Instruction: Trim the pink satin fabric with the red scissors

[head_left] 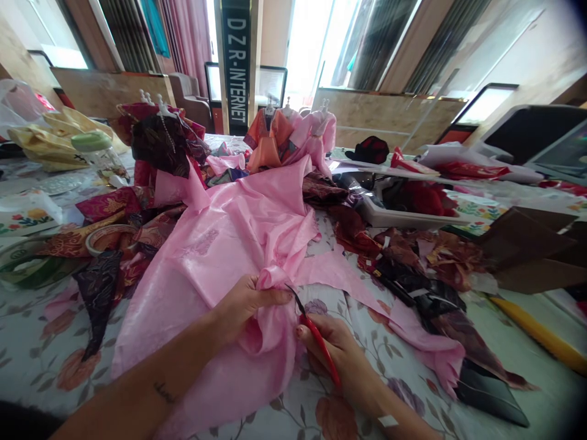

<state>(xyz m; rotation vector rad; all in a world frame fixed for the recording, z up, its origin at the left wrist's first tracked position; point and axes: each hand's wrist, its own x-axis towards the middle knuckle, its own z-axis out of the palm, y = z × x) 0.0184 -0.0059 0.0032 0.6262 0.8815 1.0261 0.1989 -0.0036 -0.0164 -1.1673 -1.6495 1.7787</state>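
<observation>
A large piece of shiny pink fabric [229, 226] spreads over the middle of the table. My left hand [247, 305] pinches a gathered fold of it between thumb and fingers. Close by on the right, my right hand [330, 348] grips small scissors [316, 339] with red handles and dark blades. The blade tips touch or lie right beside the bunched fold at my left thumb; whether they are cutting into it I cannot tell. A long pink strip [358, 281] trails to the right across the floral tablecloth [316, 409].
Small dressed doll forms [270, 137] stand at the back. Rolls of tape [32, 263] and dark patterned scraps [98, 293] lie left, near a green-lidded jar [98, 153]. To the right are a white tray [403, 219], fabric scraps [426, 256] and a brown box [527, 244].
</observation>
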